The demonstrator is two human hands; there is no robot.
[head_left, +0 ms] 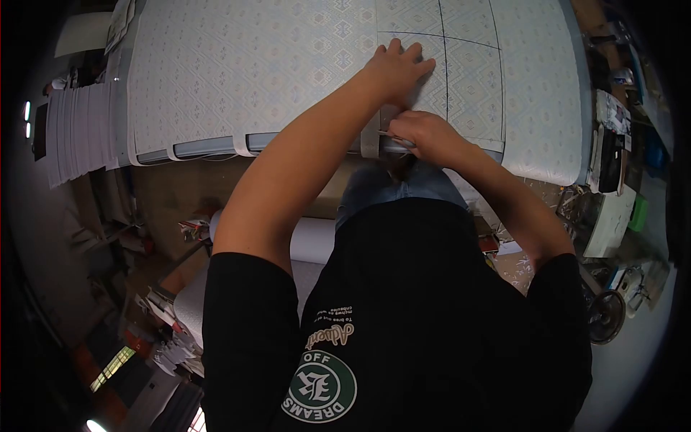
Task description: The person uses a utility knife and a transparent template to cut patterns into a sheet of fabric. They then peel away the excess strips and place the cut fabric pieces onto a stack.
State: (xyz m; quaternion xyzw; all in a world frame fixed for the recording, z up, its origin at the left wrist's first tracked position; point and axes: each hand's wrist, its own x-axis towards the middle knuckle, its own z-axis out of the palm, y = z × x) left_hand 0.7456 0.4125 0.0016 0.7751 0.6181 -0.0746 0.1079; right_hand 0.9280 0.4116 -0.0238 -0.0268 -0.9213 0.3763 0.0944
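Note:
My left hand [399, 68] lies on the pale patterned fabric [252, 79], its fingers spread beside the dark lines [445, 72] drawn on it. Just below, at the table's near edge, is my right hand [426, 137] with its fingers curled closed. A small grey-white piece shows at its fingertips, too little of it to name. A whitish strip [370, 137] hangs over the edge close to that hand. The fabric covers the table top and has a pale diamond pattern.
To the left stands a stack of white sheets [79, 133]. A pale roll [313, 241] lies below the table. On the right are a green box [638, 212], a white board [610, 222] and a dark round wheel-like object [607, 317]. Scraps litter the floor.

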